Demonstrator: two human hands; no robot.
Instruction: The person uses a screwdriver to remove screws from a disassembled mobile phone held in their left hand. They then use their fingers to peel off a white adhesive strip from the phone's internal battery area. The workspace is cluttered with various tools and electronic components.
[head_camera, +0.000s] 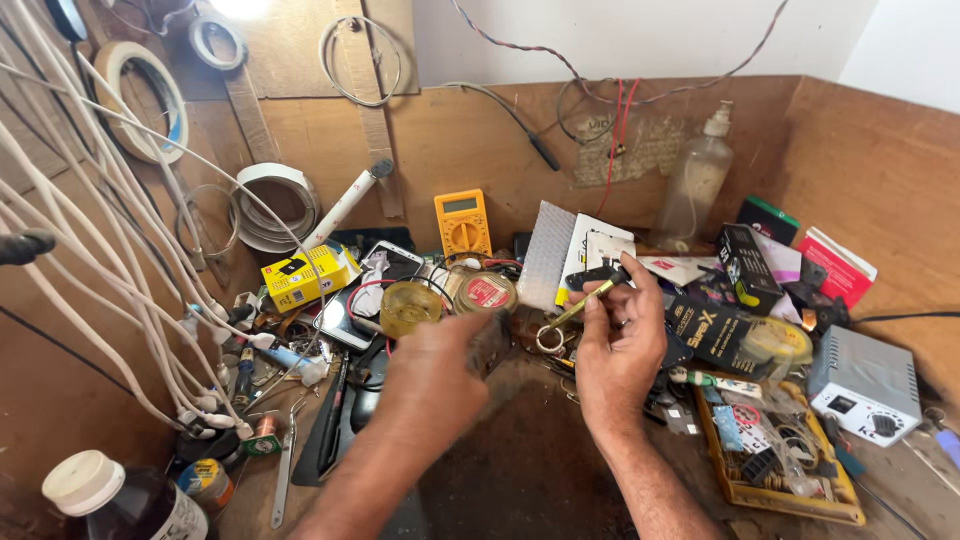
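My left hand is closed around a small dark object held above the middle of the cluttered workbench; the fingers hide most of it. To its right, my right hand pinches a thin yellow-green handled tool, its tip pointing down-left toward the dark object. A metal ring lies on the bench just below the tool's tip. Behind my left hand stand a small translucent amber jar and a round tin with a red label.
A yellow multimeter leans on the back wall beside a plastic pump bottle. White cables hang at left. A yellow tray of parts and a grey box sit right. A brown bottle stands front left.
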